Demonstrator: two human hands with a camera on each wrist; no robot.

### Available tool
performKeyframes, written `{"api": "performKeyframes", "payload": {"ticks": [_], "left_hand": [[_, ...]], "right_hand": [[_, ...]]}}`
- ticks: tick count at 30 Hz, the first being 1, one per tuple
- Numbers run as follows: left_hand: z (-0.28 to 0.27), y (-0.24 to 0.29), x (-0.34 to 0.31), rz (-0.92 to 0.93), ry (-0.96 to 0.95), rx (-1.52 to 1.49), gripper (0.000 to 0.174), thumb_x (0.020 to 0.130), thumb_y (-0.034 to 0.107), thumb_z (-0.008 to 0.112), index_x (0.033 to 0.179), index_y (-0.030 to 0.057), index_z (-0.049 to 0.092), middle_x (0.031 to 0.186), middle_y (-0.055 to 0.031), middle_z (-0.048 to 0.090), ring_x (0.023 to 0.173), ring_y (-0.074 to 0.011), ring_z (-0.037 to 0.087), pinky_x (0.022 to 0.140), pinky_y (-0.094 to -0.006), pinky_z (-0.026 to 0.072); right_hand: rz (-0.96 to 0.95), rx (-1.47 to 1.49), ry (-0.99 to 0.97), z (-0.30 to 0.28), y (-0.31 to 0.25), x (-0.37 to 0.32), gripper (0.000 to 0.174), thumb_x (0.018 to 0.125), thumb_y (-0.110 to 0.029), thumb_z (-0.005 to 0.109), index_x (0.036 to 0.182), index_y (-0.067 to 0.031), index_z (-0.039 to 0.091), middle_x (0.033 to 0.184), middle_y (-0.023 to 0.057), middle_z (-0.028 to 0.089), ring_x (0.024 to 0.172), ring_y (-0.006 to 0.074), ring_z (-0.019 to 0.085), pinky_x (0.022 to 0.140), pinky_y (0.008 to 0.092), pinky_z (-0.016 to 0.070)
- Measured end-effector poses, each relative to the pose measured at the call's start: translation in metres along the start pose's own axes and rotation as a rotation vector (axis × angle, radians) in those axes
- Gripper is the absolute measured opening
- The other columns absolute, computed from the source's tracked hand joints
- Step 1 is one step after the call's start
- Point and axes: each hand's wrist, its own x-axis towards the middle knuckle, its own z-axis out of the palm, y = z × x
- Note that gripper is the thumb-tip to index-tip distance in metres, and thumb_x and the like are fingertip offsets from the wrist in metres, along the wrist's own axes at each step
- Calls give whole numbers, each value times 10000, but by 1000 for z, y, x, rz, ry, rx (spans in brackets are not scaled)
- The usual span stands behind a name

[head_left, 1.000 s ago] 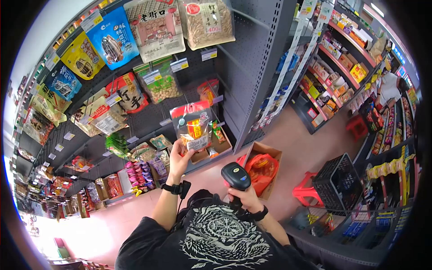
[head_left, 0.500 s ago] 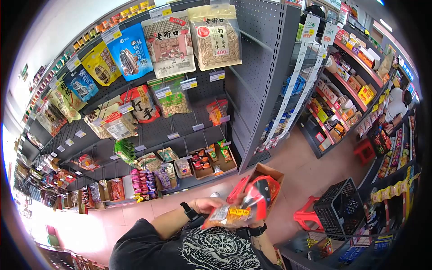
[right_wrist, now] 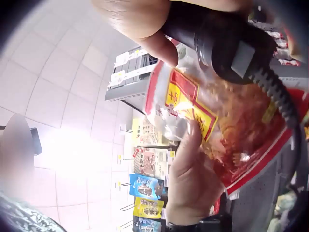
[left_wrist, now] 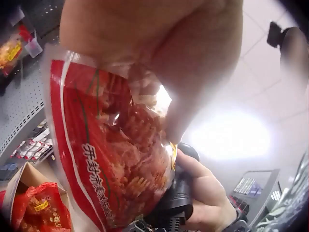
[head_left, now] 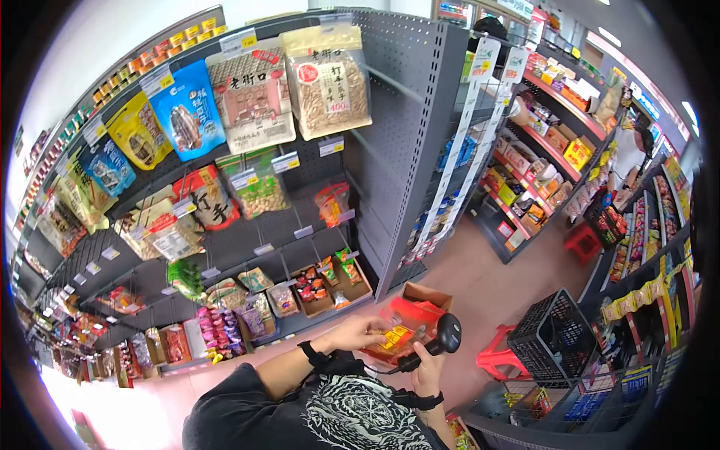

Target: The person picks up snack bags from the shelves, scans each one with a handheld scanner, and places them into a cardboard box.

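Note:
My left hand holds a clear-and-red snack bag with a yellow label, low in front of my body. Reddish-brown pieces show through the plastic. My right hand grips a black handheld barcode scanner by its handle, a coiled cord trailing from the handle's end. The scanner is close beside the bag and overlaps it in the right wrist view, where the left thumb lies on the bag's front by the label.
Beyond the hands, a cardboard carton with red bags inside stands on the floor. Hanging snack bags fill the pegboard shelf at left. At right, a black crate sits by a red stool. Another person is far right.
The bag has come down from in front of the shelf to beside the scanner, and turned. The scanner, mostly hidden behind the bag half a second ago, shows again, tilted to the right.

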Motion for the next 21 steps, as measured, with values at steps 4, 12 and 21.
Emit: {"api": "performKeyframes", "payload": {"ticks": [4,12,21], "left_hand": [[-48,-10,4,-87,366,-50,325,822,235,706,1054,15,647,905,-82,664,804,-134,615,726,-310,505],[-168,-57,35,-140,817,-127,349,817,249,694,1035,-15,629,870,-152,688,833,-202,662,750,-323,508],[-233,-85,94,-24,979,-48,326,819,207,688,1060,-1,619,900,-153,685,850,-241,670,780,-328,508]], "right_hand": [[36,-16,-61,7,-9,-1,522,784,103,608,1241,-53,411,1005,147,603,795,251,656,628,313,535],[129,-166,-81,29,13,6,410,786,68,613,1158,-28,469,815,100,611,658,197,621,590,307,519],[77,-242,23,57,53,11,234,801,0,604,1019,6,520,760,89,569,633,199,584,566,331,502]]}}
